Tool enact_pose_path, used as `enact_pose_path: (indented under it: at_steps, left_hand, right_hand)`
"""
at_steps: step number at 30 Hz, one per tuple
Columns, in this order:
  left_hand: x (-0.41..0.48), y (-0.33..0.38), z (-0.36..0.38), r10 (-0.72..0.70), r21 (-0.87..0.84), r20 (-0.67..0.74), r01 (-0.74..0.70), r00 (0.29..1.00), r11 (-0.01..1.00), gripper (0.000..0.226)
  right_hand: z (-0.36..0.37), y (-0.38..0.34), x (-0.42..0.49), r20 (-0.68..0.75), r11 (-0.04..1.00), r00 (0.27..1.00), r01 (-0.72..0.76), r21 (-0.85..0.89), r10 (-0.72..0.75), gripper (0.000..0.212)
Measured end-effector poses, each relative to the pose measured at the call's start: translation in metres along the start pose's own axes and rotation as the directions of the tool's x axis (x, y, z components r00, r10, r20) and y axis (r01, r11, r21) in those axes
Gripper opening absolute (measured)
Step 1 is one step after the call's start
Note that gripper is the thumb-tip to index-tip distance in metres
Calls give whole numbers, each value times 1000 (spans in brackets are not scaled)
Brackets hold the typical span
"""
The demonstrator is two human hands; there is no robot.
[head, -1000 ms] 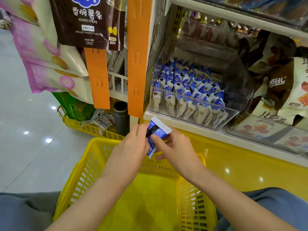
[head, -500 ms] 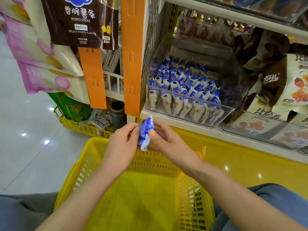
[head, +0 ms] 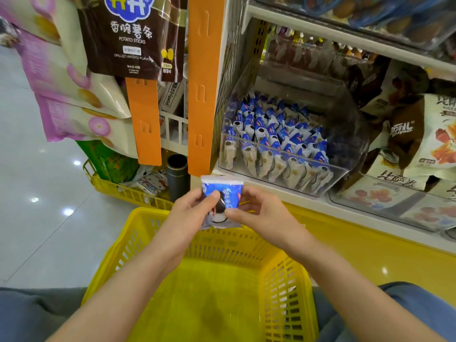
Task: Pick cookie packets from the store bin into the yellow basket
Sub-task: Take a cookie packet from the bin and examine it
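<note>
We hold one cookie packet [head: 223, 197] pinched between the curled fingers of left hand [head: 193, 214] and right hand [head: 257, 214], the yellow basket [head: 153, 212] just below them; next we likely loosen and drop it in.

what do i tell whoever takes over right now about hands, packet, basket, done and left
Left hand: pinches the left edge of one cookie packet.
Right hand: pinches the same packet's right side.
The packet is held upright over the far rim of the yellow basket, in front of the shelf.
Store bin: many packets stand in rows inside.
Done: one packet is out of the bin.
Left: no packet shows in the basket; drop this one in, then pick more.
</note>
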State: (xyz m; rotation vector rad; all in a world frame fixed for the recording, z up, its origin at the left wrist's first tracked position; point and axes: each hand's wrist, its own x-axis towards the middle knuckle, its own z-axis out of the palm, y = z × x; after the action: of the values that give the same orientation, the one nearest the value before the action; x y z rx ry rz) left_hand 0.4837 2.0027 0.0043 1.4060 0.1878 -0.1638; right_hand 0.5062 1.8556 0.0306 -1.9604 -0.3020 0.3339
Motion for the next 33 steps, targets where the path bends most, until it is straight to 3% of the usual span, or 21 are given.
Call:
enact_pose_path:
  at_steps: [4, 8, 11, 15, 18, 21, 23, 30, 33]
  left_hand:
    - [0, 4, 0, 5, -66, 66, 0, 998, 998, 23]
    - [1, 8, 2, 23, -102, 120, -10, 992, 995, 27]
    - [3, 14, 0, 42, -169, 52, -33, 998, 985, 24]
    - [5, 23, -4, 30, -246, 11, -26, 1000, 969, 19]
    - [6, 27, -4, 34, -246, -25, -39, 999, 969, 16]
    - [9, 30, -5, 21, -262, -78, -40, 997, 964, 19]
    - [11, 32, -7, 23, -272, -96, -48, 995, 961, 21]
    - [14, 32, -6, 9, -256, -89, -32, 996, 966, 26]
    - [12, 33, -6, 20, -236, -75, -37, 997, 971, 25]
  right_hand:
    - [-2, 1, 0, -115, 979, 993, 22, 202, 1, 18]
    - [2, 0, -1, -229, 972, 973, 72, 224, -20, 14]
    - [-8, -10, 6, -315, 979, 940, 172, 114, -129, 14]
    - [-47, -32, 46, -432, 955, 857, 205, -213, -280, 13]
    - [-67, -42, 92, -380, 931, 901, 65, -359, -209, 10]
    - [-73, -40, 126, -327, 949, 945, -74, -306, -32, 11]
    - [-73, -36, 138, -251, 921, 968, -112, -373, 16, 16]
    - [-70, -34, 152, -160, 677, 987, -139, -723, 31, 12]
    - [-72, -34, 149, -205, 693, 978, -166, -701, 28, 23]
